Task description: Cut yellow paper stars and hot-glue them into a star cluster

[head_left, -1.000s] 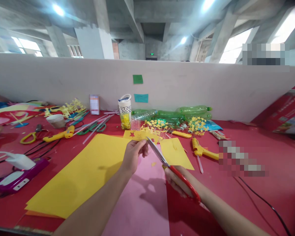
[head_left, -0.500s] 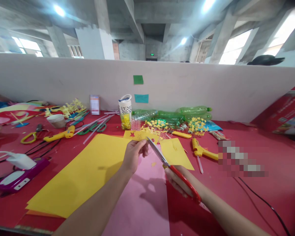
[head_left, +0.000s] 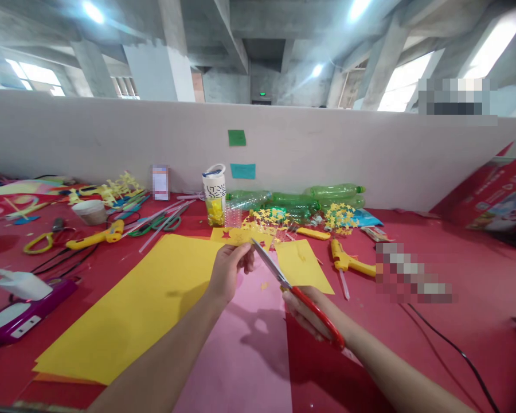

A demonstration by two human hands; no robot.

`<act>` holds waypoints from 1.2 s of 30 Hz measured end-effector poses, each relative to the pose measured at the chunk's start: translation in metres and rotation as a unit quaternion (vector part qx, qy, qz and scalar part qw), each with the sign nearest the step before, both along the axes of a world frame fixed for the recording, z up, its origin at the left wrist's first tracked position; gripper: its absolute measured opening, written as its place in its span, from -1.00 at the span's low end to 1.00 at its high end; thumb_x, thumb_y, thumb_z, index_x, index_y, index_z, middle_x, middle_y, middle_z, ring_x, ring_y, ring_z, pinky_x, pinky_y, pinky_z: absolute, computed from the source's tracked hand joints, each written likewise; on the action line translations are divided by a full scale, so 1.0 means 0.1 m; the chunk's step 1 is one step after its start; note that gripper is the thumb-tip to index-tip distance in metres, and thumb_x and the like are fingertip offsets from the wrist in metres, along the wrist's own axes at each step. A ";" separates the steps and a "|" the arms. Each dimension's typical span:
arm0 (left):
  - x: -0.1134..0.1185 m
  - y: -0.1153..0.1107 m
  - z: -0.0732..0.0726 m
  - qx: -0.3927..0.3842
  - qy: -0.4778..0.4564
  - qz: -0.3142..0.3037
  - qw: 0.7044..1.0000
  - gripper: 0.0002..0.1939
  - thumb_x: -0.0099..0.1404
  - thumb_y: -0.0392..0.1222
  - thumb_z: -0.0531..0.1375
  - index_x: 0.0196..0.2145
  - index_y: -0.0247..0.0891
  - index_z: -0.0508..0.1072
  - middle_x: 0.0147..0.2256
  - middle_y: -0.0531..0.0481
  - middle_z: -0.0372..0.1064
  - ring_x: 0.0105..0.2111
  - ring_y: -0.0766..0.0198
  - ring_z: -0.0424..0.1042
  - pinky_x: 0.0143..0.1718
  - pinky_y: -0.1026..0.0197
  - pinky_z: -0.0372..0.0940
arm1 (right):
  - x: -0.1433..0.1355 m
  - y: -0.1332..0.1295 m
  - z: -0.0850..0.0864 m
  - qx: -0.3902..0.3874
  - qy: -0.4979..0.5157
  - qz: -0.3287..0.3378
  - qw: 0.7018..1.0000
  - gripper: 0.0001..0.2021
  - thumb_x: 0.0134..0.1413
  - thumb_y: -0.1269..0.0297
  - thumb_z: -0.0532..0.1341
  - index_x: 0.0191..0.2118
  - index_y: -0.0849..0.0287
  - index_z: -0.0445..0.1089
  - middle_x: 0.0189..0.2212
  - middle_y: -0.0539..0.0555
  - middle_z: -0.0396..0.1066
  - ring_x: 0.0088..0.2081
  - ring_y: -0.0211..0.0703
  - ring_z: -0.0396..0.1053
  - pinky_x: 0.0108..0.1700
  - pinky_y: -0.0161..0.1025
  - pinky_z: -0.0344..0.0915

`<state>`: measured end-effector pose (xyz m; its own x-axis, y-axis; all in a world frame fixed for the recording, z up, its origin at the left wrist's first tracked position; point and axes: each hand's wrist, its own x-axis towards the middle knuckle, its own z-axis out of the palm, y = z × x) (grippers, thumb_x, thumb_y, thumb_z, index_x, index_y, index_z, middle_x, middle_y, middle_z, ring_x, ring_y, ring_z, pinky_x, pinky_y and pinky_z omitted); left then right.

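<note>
My right hand (head_left: 312, 312) grips the red-handled scissors (head_left: 318, 315), their blades pointing up and left. At the blade tips my left hand (head_left: 232, 264) is closed in a pinch; what it pinches is too small to make out. Both hands are over a pink sheet (head_left: 245, 367), where a small yellow piece (head_left: 264, 285) lies. Large yellow sheets (head_left: 133, 298) lie to the left, and a smaller yellow sheet (head_left: 303, 264) is to the right. Behind my left hand is a yellow strip (head_left: 241, 236) with a star-shaped hole.
Yellow star clusters (head_left: 341, 218), green bottles (head_left: 335, 191) and a white cup-like container (head_left: 215, 192) stand near the partition. A yellow glue gun (head_left: 348, 262) is at right, another (head_left: 97, 236) at left, beside a purple power strip (head_left: 30, 312) and paper cup (head_left: 90, 212).
The whole view has shifted slightly, so things appear a little further left. Both hands keep nearly the same pose, with the scissors still at the left fingertips. A hand at the far left edge has mostly gone from view.
</note>
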<state>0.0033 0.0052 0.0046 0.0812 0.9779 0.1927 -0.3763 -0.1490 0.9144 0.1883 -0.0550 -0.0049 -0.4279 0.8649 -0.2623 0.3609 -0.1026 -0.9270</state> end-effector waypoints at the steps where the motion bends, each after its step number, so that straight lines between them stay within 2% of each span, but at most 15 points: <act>1: 0.00 0.00 0.00 0.000 0.002 0.003 1.000 -0.78 0.15 -0.19 0.11 -0.58 -0.34 0.37 -0.68 0.09 0.23 -0.69 0.45 0.16 -0.63 0.33 0.02 | 0.00 0.01 -0.01 -0.001 -0.001 -0.003 1.000 -0.54 0.05 -0.15 -0.02 -0.58 0.16 0.04 -0.85 -0.17 -0.01 -0.84 -0.46 -0.07 -0.80 -0.43 -0.20; 4: 0.01 0.01 0.00 -0.009 0.007 0.012 1.000 -0.79 0.13 -0.18 0.12 -0.58 -0.34 0.36 -0.69 0.09 0.21 -0.69 0.45 0.16 -0.64 0.34 0.02 | 0.00 0.01 0.02 -0.006 -0.005 -0.018 1.000 -0.55 0.03 -0.15 0.01 -0.59 0.15 0.02 -0.87 -0.18 -0.03 -0.85 -0.46 -0.09 -0.80 -0.43 -0.20; 10: 0.01 0.02 -0.01 -0.019 -0.001 0.024 1.000 -0.85 0.10 -0.21 0.14 -0.54 -0.33 0.38 -0.65 0.08 0.25 -0.66 0.44 0.17 -0.64 0.34 0.04 | 0.04 -0.02 0.13 0.021 0.016 0.001 1.000 -0.56 0.06 -0.08 0.03 -0.62 0.16 0.06 -0.85 -0.16 0.00 -0.82 -0.45 -0.04 -0.77 -0.43 -0.12; 16: -0.03 0.05 -0.02 -0.021 0.000 0.018 1.000 -0.84 0.10 -0.22 0.15 -0.56 -0.34 0.40 -0.65 0.06 0.27 -0.65 0.43 0.21 -0.64 0.34 0.06 | 0.04 0.00 0.16 -0.006 0.004 -0.018 1.000 -0.57 -0.01 -0.07 0.11 -0.63 0.18 0.09 -0.84 -0.16 0.03 -0.83 -0.46 -0.04 -0.78 -0.44 -0.10; 22: -0.06 0.07 -0.01 -0.032 0.001 0.036 0.999 -0.85 0.07 -0.23 0.16 -0.58 -0.34 0.40 -0.65 0.05 0.29 -0.64 0.42 0.22 -0.64 0.34 0.07 | 0.05 0.02 0.15 -0.011 0.011 -0.019 1.000 -0.57 -0.04 -0.07 0.13 -0.64 0.18 0.09 -0.85 -0.17 0.03 -0.83 -0.47 -0.05 -0.78 -0.45 -0.12; 28: -0.07 0.06 -0.06 -0.045 0.034 0.031 0.998 -0.84 0.07 -0.19 0.17 -0.56 -0.34 0.42 -0.63 0.06 0.27 -0.62 0.42 0.22 -0.59 0.35 0.11 | 0.06 0.03 0.14 -0.011 0.000 -0.022 1.000 -0.55 0.00 -0.10 0.07 -0.62 0.19 0.11 -0.87 -0.17 0.03 -0.85 -0.47 -0.04 -0.79 -0.46 -0.11; 32: -0.04 0.04 -0.08 -0.016 0.062 0.009 0.998 -0.80 0.12 -0.17 0.14 -0.57 -0.33 0.39 -0.64 0.07 0.24 -0.63 0.44 0.19 -0.59 0.35 0.11 | 0.07 0.03 0.12 -0.011 0.014 -0.014 1.000 -0.55 0.01 -0.11 0.06 -0.60 0.20 0.13 -0.86 -0.16 0.04 -0.83 -0.47 -0.03 -0.78 -0.47 -0.09; 36: 0.00 0.00 -0.07 0.002 0.063 0.015 0.998 -0.80 0.15 -0.17 0.13 -0.55 -0.33 0.37 -0.65 0.08 0.21 -0.64 0.43 0.18 -0.60 0.34 0.10 | 0.09 0.02 0.07 -0.003 0.028 0.005 1.000 -0.56 0.05 -0.09 0.02 -0.59 0.19 0.12 -0.84 -0.16 0.04 -0.82 -0.46 -0.03 -0.78 -0.47 -0.07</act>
<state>0.0032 0.0050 -0.0022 0.0764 0.9795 0.1865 -0.2545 -0.1617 0.9535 0.1968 -0.0532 0.0022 -0.4513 0.8588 -0.2425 0.3092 -0.1044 -0.9452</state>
